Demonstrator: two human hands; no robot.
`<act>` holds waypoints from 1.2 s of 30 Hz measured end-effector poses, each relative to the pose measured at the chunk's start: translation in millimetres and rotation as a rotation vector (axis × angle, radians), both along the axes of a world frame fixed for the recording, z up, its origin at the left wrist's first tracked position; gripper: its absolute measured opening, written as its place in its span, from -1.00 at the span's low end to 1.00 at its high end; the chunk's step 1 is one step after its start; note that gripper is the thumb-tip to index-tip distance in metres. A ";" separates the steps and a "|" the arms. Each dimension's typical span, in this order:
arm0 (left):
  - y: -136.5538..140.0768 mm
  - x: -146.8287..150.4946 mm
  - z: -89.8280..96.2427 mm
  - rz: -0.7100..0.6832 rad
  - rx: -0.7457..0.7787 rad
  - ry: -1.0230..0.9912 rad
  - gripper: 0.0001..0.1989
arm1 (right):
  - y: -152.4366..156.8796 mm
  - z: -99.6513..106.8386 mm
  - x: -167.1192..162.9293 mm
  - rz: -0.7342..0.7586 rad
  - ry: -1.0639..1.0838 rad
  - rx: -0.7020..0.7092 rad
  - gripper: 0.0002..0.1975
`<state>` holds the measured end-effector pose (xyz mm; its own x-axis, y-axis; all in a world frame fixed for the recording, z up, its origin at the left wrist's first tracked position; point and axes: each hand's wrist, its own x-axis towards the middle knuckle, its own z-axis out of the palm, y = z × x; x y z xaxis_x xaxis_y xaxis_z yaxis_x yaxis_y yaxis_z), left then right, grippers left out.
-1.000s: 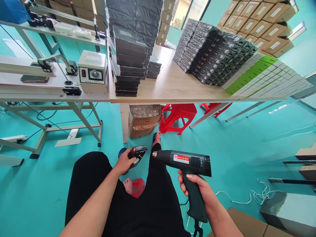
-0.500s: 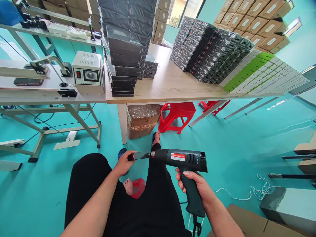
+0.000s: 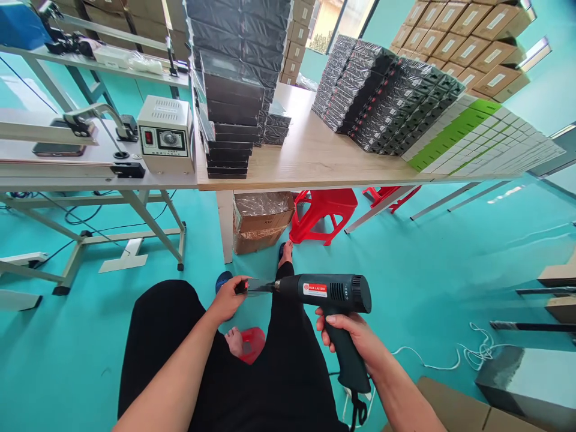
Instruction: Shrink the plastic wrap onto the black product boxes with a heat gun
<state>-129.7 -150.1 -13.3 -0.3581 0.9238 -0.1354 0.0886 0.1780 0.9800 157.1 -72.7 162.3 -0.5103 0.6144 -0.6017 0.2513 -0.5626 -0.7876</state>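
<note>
My right hand (image 3: 345,333) is wrapped round the handle of a dark green heat gun (image 3: 333,292) with a red and white label. Its metal nozzle points left, close to a thin, dark, shiny flat box (image 3: 260,285); whether they touch I cannot tell. The box's left end, black with a bit of red, is pinched in my left hand (image 3: 228,298). Both things are held above my lap, in front of the table edge. A black cord leaves the bottom of the gun's handle.
Ahead, a wooden table (image 3: 297,162) bears stacks of black film-wrapped boxes (image 3: 360,90) and white-green boxes (image 3: 472,138). A sealing machine (image 3: 164,132) stands left. Beneath the table are a red stool (image 3: 326,210) and a carton (image 3: 263,222). White cord (image 3: 481,348) lies on the floor at right.
The heat gun and my right hand have moved slightly left, nearer my left hand. The flat box has turned a little, showing a different side. Both hands keep their hold.
</note>
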 end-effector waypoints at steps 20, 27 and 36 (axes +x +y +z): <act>1.3 1.8 -8.4 -0.043 -0.019 0.238 -0.57 | -20.4 6.7 -31.9 0.218 0.040 0.029 -0.72; 2.7 -0.7 -15.6 0.062 -0.019 0.042 -0.58 | -25.4 5.5 -34.0 0.239 0.086 0.008 -0.69; 2.4 -7.8 -10.5 0.195 0.007 -0.003 -0.66 | -4.8 -2.1 -11.8 -0.046 -0.095 0.041 -0.68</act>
